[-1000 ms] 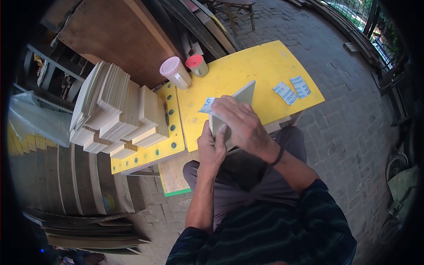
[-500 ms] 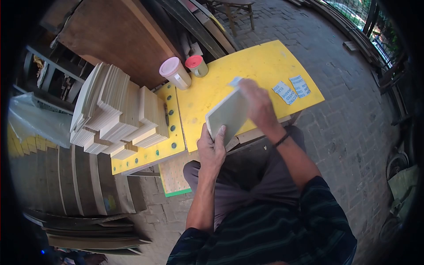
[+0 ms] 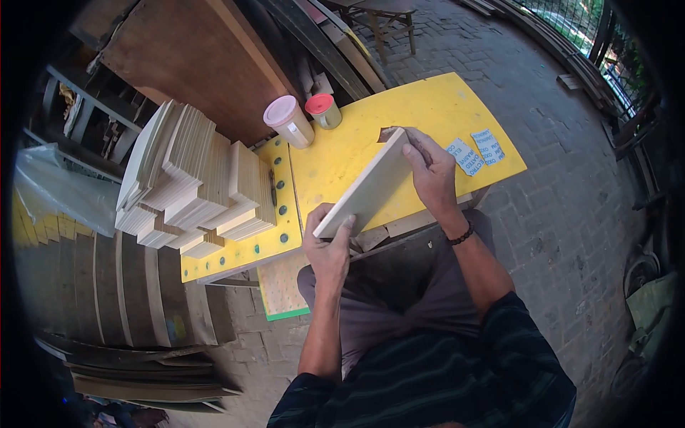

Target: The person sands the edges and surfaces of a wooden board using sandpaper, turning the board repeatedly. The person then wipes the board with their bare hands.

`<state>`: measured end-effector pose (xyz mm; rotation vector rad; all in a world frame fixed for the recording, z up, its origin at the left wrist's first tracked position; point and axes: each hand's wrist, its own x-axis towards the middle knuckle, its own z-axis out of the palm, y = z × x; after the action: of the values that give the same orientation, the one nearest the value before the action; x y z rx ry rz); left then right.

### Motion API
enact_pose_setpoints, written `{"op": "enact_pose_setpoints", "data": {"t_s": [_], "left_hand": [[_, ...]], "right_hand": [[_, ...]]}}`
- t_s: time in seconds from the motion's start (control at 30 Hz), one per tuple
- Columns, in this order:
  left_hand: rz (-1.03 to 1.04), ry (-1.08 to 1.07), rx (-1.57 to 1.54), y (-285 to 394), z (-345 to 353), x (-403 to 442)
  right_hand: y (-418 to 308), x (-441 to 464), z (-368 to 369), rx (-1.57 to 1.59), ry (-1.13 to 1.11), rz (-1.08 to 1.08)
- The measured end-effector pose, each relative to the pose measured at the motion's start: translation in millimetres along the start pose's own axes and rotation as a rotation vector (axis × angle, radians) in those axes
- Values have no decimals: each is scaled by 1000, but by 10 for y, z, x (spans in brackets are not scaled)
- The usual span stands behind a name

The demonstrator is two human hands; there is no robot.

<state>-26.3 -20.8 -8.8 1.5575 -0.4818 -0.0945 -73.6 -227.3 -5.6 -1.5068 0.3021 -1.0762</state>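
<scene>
A thin pale wooden board (image 3: pixel 371 187) is held tilted above the yellow table, its long narrow edge facing up. My left hand (image 3: pixel 330 246) is closed round its near end, with the thumb on the face. At its far end, my right hand (image 3: pixel 433 171) grips it between thumb and fingers. A brown piece of sandpaper (image 3: pixel 386 134) shows past the far end by my right fingers; I cannot tell whether they hold it. Two more sandpaper pieces, a left one (image 3: pixel 465 157) and a right one (image 3: pixel 488 147), lie printed side up right of my right hand.
Stacks of similar wooden boards (image 3: pixel 203 178) stand on the left of the yellow table (image 3: pixel 428 100). Behind them are a pink-lidded container (image 3: pixel 289 121) and a red-lidded mug (image 3: pixel 324 110). Large wooden panels (image 3: pixel 189 64) lean beyond the table. Paving (image 3: pixel 549 235) lies to the right.
The board has turned so its narrow edge faces up, and my left hand has shifted slightly left. My right hand, blurred before, now grips the far end. The sandpaper by it shows brown instead of blue-white.
</scene>
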Motion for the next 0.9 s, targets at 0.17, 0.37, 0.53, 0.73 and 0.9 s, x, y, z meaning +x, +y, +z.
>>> {"op": "enact_pose_setpoints", "data": {"t_s": [0.17, 0.37, 0.53, 0.73, 0.9], "left_hand": [[-10, -15, 110, 132, -86, 201], [-36, -187, 626, -12, -47, 334], [23, -238, 413, 64, 212, 323], [189, -228, 229, 35, 330, 380], [150, -229, 247, 114, 407, 300]], "right_hand": [[-282, 148, 34, -37, -8, -217], [-266, 70, 104, -433, -24, -581], [-388, -60, 172, -566, -174, -680], [-534, -260, 260, -612, -262, -674], [-322, -122, 114, -655, -255, -667]]}}
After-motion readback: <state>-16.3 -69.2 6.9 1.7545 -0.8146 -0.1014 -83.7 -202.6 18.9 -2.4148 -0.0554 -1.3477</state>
